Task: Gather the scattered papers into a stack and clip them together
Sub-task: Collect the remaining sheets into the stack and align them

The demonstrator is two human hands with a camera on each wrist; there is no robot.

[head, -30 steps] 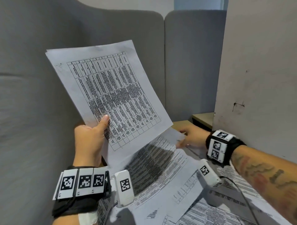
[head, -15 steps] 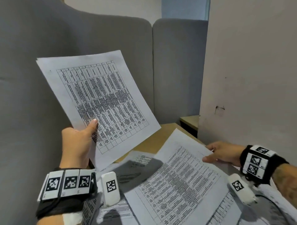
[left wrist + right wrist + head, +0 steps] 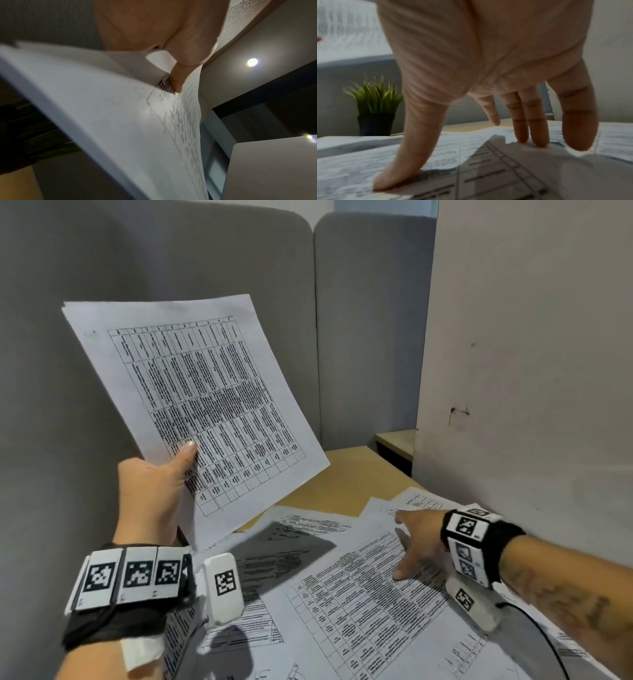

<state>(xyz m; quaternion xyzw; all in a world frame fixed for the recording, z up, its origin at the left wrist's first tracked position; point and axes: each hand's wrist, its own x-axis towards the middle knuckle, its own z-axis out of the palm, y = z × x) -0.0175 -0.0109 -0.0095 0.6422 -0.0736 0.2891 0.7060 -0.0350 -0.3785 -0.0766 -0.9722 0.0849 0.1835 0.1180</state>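
Observation:
My left hand [image 3: 161, 484] holds up a small stack of printed table sheets [image 3: 202, 402], thumb pressed on the front near the lower left edge. In the left wrist view the thumb [image 3: 178, 81] pins the held sheets [image 3: 120, 128]. Several more printed papers [image 3: 359, 611] lie scattered and overlapping on the wooden desk [image 3: 342, 474]. My right hand [image 3: 411, 546] rests with spread, straight fingers on the top sheet at the right. The right wrist view shows those fingertips [image 3: 537, 140] and the thumb touching that sheet [image 3: 488, 175]. No clip is in view.
Grey padded partitions [image 3: 171, 285] close off the left and back. A pale wall panel [image 3: 531, 371] stands at the right. A small green potted plant [image 3: 375, 105] stands by the partition. A black cable [image 3: 548, 645] trails from the right wrist over the papers.
My right hand let go of the sheet it was lifting; that sheet now lies flat on the desk with the hand spread on top. The left hand keeps holding its sheets up.

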